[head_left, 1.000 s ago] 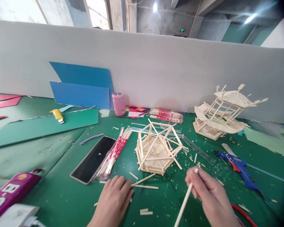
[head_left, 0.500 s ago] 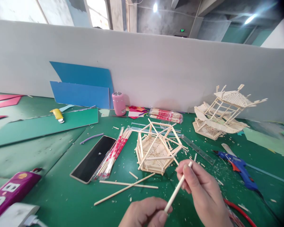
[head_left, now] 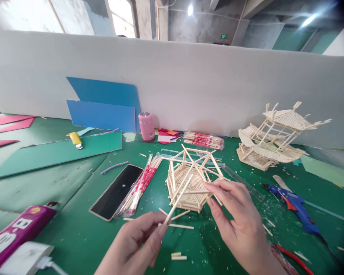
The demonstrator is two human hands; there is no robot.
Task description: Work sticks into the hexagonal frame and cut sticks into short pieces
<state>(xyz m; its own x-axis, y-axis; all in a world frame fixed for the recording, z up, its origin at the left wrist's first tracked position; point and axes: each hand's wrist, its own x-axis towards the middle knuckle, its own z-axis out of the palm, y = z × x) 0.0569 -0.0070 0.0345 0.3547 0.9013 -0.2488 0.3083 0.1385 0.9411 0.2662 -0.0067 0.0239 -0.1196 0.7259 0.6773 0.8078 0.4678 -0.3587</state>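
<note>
In my left hand a thin wooden stick is pinched between thumb and fingers, slanting up in front of the framework. My right hand has its thumb and forefinger spread at the near right side of the six-sided stick framework; whether the fingertips touch it I cannot tell. That framework has a floor of sticks laid in rings and an upper rim crossed by longer sticks. Between my hands and the framework lie loose sticks. Two short cut pieces lie nearer to me.
A blue glue gun and red-handled tool lie right. Behind stands a tiered stick model. Leftward are a phone, bagged sticks, a yellow cutter and a purple box. A pink cup stands behind.
The stick was between both hands; now only my left hand holds it, farther left. My right hand has let go and moved to the framework's edge. The short pieces have come into view.
</note>
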